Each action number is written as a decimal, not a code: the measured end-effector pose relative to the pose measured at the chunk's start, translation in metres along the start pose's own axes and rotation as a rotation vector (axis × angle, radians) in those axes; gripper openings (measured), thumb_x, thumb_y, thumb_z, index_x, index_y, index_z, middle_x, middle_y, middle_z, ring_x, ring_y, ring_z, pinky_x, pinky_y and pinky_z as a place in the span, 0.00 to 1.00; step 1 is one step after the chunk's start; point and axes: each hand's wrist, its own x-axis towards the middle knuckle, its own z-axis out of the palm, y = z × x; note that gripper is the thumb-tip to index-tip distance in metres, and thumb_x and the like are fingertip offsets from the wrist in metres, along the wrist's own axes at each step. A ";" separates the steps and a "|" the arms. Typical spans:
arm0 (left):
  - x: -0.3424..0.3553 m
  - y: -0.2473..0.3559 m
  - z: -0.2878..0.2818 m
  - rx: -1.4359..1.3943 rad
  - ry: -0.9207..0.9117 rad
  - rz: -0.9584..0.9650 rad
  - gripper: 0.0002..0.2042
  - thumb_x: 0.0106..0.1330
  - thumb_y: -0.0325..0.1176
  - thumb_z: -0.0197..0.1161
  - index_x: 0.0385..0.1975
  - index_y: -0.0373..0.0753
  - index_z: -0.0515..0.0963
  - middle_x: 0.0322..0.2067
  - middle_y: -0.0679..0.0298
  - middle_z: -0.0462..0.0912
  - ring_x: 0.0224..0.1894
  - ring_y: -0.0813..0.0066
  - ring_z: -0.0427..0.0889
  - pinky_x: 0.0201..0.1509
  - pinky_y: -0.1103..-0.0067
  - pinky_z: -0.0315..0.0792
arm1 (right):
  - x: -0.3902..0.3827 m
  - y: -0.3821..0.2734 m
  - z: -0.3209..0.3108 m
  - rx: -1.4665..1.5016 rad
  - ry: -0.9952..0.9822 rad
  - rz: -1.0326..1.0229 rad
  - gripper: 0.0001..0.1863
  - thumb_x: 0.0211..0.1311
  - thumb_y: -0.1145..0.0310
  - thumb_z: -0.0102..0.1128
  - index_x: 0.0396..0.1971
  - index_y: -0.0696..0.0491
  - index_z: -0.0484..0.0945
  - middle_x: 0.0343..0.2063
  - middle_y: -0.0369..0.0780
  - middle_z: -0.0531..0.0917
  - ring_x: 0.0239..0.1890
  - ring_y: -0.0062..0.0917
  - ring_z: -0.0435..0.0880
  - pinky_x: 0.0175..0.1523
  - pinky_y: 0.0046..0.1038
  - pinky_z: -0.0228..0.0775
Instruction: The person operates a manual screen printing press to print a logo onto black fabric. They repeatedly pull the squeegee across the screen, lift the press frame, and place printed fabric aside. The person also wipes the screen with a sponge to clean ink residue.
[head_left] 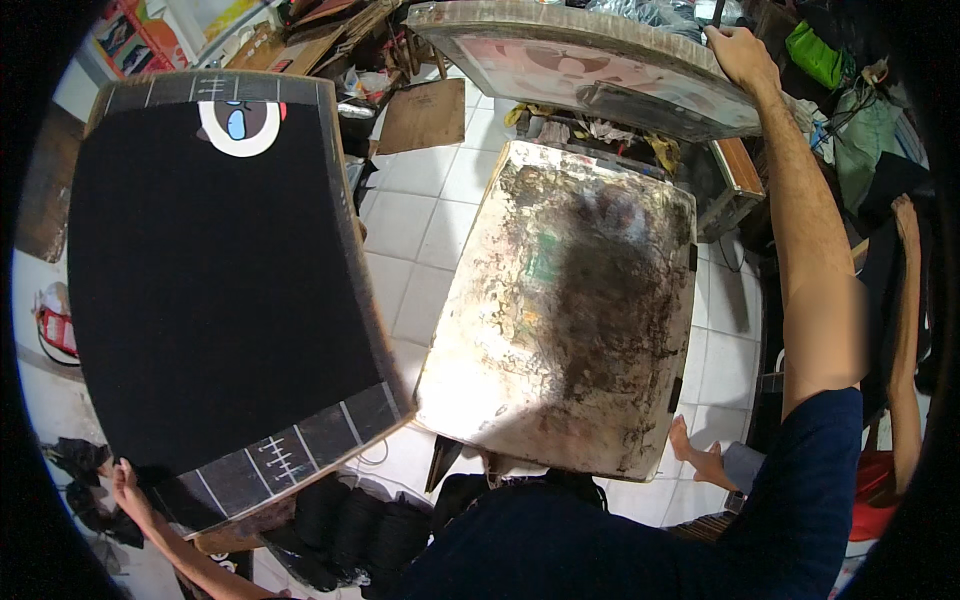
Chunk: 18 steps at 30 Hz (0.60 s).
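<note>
My right hand (741,55) grips the upper right edge of a raised screen frame (570,55), which has faint shapes on its mesh. My left hand (132,492) is closed at the lower left corner of a board (362,410) with white ruled marks; what it holds is unclear. Black fabric (220,290) covers that board, with a white, blue and red printed shape (255,140) near its far edge. Below the raised frame lies a stained, paint-crusted platen (550,310), apart from both hands.
Another person's arm (906,330) and bare feet (700,450) are at the right. Dark bundles (350,530) lie below the boards. A cardboard sheet (418,115) lies on the tiled floor (400,290). A green bag (812,55) and clutter line the back.
</note>
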 end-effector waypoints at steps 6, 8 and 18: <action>-0.094 -0.090 0.152 -0.509 -0.075 -0.262 0.11 0.69 0.40 0.65 0.32 0.38 0.81 0.33 0.68 0.78 0.37 0.76 0.73 0.43 0.76 0.67 | -0.008 0.004 0.004 -0.029 -0.002 0.010 0.35 0.67 0.37 0.48 0.62 0.45 0.81 0.59 0.49 0.83 0.62 0.48 0.81 0.68 0.50 0.69; -0.133 -0.109 0.208 -0.244 -0.179 -0.367 0.11 0.70 0.39 0.65 0.29 0.38 0.82 0.29 0.71 0.78 0.33 0.79 0.73 0.40 0.79 0.67 | -0.015 0.004 0.004 -0.033 -0.006 0.020 0.35 0.66 0.36 0.49 0.62 0.45 0.81 0.60 0.48 0.83 0.63 0.48 0.80 0.68 0.49 0.69; -0.272 -0.083 0.461 -0.154 -0.904 -0.255 0.22 0.61 0.36 0.80 0.19 0.44 0.66 0.18 0.78 0.64 0.23 0.87 0.59 0.26 0.82 0.55 | -0.061 -0.020 -0.007 0.102 0.115 0.054 0.24 0.62 0.48 0.57 0.42 0.52 0.90 0.42 0.52 0.88 0.49 0.47 0.87 0.57 0.42 0.77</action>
